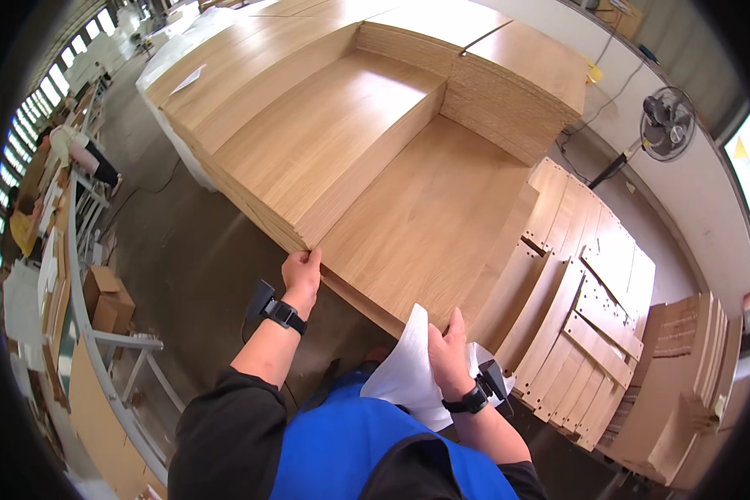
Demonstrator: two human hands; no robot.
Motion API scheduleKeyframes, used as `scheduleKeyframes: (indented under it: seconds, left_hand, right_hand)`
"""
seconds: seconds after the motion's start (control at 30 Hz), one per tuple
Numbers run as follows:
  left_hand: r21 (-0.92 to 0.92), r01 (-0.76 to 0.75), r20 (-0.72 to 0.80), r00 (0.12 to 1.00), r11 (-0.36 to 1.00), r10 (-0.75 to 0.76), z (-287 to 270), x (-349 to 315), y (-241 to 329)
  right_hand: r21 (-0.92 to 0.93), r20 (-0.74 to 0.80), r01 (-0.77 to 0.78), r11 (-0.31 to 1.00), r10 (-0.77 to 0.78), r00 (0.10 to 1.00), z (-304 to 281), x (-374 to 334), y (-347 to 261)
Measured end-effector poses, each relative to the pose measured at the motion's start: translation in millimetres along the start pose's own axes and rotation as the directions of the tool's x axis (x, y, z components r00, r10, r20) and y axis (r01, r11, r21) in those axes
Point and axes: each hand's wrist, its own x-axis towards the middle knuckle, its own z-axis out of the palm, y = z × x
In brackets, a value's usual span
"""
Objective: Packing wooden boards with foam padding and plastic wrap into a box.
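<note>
A light wood-grain panel (425, 217) lies on a stack in front of me, its near edge toward my body. My left hand (302, 275) is closed at the panel's near left corner, fingers curled round the edge. At the near right edge, my right hand (448, 358) is closed on a white cloth (407, 371), with the thumb upright against the panel's edge. Cloth shows on both sides of that hand; the fingers beneath are hidden. Each wrist wears a black strap with a small dark device.
Taller panel stacks (508, 100) rise behind and left. To the right lie drilled wooden strips (592, 333), cardboard sheets (683, 383) and a standing fan (667, 125). On the left are a metal frame (125, 340), a cardboard box (108, 300) and people at work (83, 154).
</note>
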Motion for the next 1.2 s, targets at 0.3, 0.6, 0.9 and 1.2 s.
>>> scheduleKeyframes:
  seconds: [0.3, 0.6, 0.9, 1.2]
  left_hand:
    - [0.157, -0.257, 0.096, 0.965, 0.954, 0.244, -14.6, -25.9, -26.1]
    - [0.191, -0.45, 0.551, 0.785, 0.872, 0.284, -78.8, -65.8, -49.7]
    - [0.262, -0.192, 0.624, 0.781, 0.946, -0.014, -283.8, 235.9, -9.8]
    - [0.302, -0.55, -0.175, 0.77, 0.778, 0.613, -512.5, 599.1, 110.4]
  right_hand:
    - [0.363, -0.078, -0.04, 0.931, 0.073, 0.994, -24.9, -1.3, -10.8]
    - [0.177, 0.089, -0.223, 0.959, 0.21, 0.974, -58.7, -84.0, 11.6]
    - [0.04, -0.511, -0.281, 0.959, 0.261, 0.819, -3.1, -113.7, -6.2]
    - [-0.56, -0.562, -0.172, 0.811, -0.219, 0.798, 212.4, 25.9, -112.1]
